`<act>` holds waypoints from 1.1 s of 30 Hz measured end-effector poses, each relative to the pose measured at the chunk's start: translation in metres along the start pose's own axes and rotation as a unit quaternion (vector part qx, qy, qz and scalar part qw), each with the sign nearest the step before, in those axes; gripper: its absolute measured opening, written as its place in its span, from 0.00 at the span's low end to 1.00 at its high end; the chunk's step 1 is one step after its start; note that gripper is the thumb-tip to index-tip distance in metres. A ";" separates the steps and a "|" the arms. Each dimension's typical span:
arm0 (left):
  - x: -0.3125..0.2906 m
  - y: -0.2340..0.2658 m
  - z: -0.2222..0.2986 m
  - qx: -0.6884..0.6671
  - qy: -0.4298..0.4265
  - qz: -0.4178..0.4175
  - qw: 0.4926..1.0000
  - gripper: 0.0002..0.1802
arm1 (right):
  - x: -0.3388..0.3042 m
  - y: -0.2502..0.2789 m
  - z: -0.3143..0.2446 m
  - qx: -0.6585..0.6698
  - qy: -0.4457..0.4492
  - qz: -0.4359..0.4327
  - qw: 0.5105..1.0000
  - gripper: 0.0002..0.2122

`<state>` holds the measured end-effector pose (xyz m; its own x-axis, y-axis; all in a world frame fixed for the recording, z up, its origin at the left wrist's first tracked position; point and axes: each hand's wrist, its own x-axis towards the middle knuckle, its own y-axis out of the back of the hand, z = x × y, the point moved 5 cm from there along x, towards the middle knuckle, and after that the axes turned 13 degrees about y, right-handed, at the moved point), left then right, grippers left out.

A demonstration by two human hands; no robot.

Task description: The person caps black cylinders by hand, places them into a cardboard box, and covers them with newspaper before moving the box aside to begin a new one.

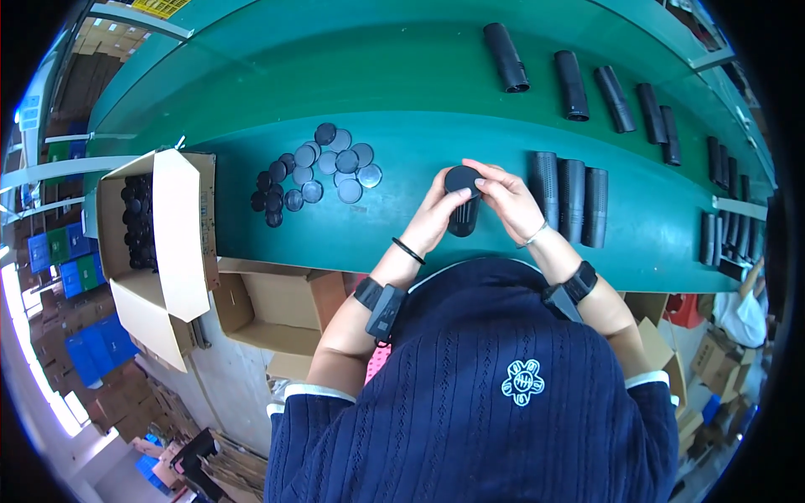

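Both my hands are closed round a black ribbed tube (463,221), which I hold at the near side of the green bench. A round black cap (460,178) sits on its upper end. My left hand (432,211) grips from the left, with the thumb on the cap's near edge. From the other side my right hand (512,203) wraps round, its thumb pressing the cap's right edge. Whether the cap is fully seated cannot be seen. Just right of my right hand stand three black tubes (571,201) side by side. Several loose black caps (334,159) lie scattered to my left.
An open cardboard box (183,201) full of black caps stands at the bench's left end. Below the front edge is another open cardboard box (281,303). Several more black tubes (615,98) lie on the green conveyor belt (377,71) beyond the bench.
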<state>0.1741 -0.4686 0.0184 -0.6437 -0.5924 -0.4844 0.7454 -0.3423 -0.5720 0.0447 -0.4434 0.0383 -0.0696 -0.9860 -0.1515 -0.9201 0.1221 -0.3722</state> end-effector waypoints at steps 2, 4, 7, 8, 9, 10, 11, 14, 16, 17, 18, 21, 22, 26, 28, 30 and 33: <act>0.001 0.002 0.001 0.043 -0.022 0.016 0.999 0.26 | 0.002 -0.004 0.002 -0.018 0.002 0.006 1.000 0.16; 0.005 0.002 -0.002 0.029 -0.030 0.017 0.999 0.25 | 0.002 -0.004 0.002 -0.037 0.005 0.012 0.999 0.16; 0.002 -0.001 -0.006 0.042 -0.036 0.028 0.998 0.24 | 0.001 0.003 0.003 -0.012 0.013 0.005 1.000 0.17; 0.005 -0.003 -0.004 0.069 -0.036 0.034 0.996 0.24 | 0.003 0.005 0.001 -0.015 0.017 0.004 1.000 0.17; 0.007 0.000 -0.005 0.062 -0.028 0.029 0.997 0.28 | 0.002 0.005 0.002 0.023 -0.022 0.007 0.999 0.17; 0.008 0.003 -0.002 0.062 -0.033 0.027 0.997 0.28 | 0.003 0.006 0.004 0.061 -0.061 0.009 0.996 0.17; 0.002 0.007 0.003 0.165 -0.083 0.044 0.982 0.31 | 0.003 0.002 0.004 0.050 -0.061 -0.014 0.997 0.17; -0.002 0.016 0.011 0.249 -0.099 0.053 0.962 0.37 | 0.004 0.001 -0.004 0.073 -0.103 -0.019 0.992 0.18; 0.001 0.017 0.015 0.196 -0.039 -0.006 0.980 0.33 | 0.003 0.006 -0.007 0.002 -0.106 -0.034 0.994 0.18; 0.000 0.014 0.018 0.170 -0.012 -0.007 0.985 0.28 | 0.005 0.008 -0.009 -0.046 -0.085 -0.065 0.993 0.18; -0.001 0.013 0.022 0.168 -0.013 -0.005 0.986 0.28 | 0.006 0.009 -0.011 -0.093 -0.063 -0.097 0.989 0.18; -0.002 0.010 0.017 0.282 0.005 -0.038 0.959 0.27 | 0.007 0.012 -0.008 -0.099 -0.070 -0.132 0.984 0.19; -0.003 0.012 0.016 0.280 0.005 -0.036 0.959 0.27 | 0.007 0.012 -0.007 -0.106 -0.075 -0.148 0.980 0.19; -0.007 0.010 0.015 0.386 0.030 -0.040 0.921 0.30 | 0.010 0.012 -0.004 -0.118 -0.051 -0.197 0.972 0.20; -0.008 0.012 0.011 0.418 0.005 -0.043 0.907 0.32 | 0.009 0.007 -0.009 -0.189 -0.044 -0.245 0.950 0.19; -0.009 0.013 0.011 0.448 -0.006 -0.031 0.894 0.35 | 0.010 0.000 -0.016 -0.199 -0.063 -0.251 0.945 0.19; -0.012 0.014 0.007 0.520 -0.005 -0.020 0.854 0.32 | 0.007 -0.006 -0.015 -0.235 -0.081 -0.278 0.928 0.21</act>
<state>0.1930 -0.4714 0.0209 -0.6742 -0.5699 -0.4697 0.4765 -0.8216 0.3128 0.0440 -0.4528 0.0529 0.4901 -0.8472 -0.2051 -0.8656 -0.5007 -0.0003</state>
